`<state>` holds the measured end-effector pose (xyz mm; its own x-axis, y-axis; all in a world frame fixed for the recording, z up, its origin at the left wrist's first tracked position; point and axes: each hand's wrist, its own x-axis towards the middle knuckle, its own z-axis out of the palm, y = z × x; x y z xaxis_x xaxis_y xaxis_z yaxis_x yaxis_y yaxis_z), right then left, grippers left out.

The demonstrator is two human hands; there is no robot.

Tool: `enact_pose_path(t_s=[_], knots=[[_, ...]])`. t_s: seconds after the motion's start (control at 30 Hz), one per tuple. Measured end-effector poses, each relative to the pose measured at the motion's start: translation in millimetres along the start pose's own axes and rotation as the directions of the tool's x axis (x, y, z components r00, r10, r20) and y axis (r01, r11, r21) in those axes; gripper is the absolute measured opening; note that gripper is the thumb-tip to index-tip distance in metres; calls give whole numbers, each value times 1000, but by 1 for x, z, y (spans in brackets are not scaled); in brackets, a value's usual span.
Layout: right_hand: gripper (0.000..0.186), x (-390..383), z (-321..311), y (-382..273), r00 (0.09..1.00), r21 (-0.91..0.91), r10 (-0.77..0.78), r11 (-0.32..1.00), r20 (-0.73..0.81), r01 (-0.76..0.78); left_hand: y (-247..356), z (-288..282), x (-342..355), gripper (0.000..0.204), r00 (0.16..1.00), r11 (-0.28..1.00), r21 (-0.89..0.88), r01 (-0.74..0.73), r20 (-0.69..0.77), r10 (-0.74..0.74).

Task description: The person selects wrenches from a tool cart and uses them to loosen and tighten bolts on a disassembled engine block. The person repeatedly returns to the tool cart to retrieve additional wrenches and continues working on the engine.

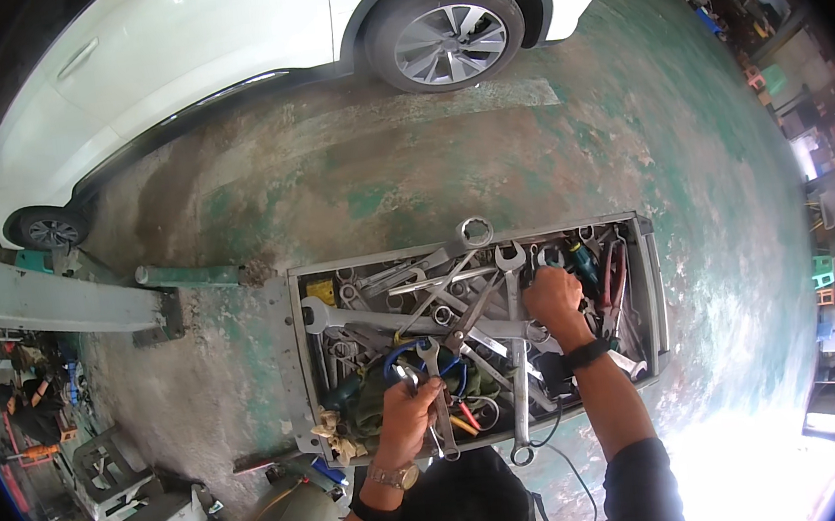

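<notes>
My left hand (405, 420) is closed on wrenches (439, 414) near the front left of a metal tray (655, 303) crowded with tools. My right hand (552, 300) reaches into the tray's back right, fingers curled at some wrench heads (540, 261); what they grip is partly hidden. A large open-ended wrench (363, 316) lies across the pile, and a long wrench (521, 391) overhangs the front edge. Red-handled cutters (616, 277) lie at the right, beside a dark green tool (583, 257).
A white car (146, 46) stands beyond the tray on the stained green floor (409, 171). A grey lift arm (59, 295) and a green metal bar (183, 275) lie at the left. Cluttered shelving (821, 222) lines the right; a dark cable (573, 466) hangs down in front.
</notes>
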<state>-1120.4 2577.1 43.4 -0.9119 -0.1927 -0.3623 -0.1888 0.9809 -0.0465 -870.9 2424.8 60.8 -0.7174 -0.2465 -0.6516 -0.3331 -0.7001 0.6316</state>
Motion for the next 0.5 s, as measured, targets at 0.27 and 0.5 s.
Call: enact_pose_path(t_s=[0.27,0.5], knots=[[32,-5,4,18,979,215,115,973,-169,-78,2,2,2,17,1000,998,52,24,-10,-23],[10,-50,-54,109,965,960,132,198,-228,199,-1,-1,6,19,1000,998,63,-8,16,7]])
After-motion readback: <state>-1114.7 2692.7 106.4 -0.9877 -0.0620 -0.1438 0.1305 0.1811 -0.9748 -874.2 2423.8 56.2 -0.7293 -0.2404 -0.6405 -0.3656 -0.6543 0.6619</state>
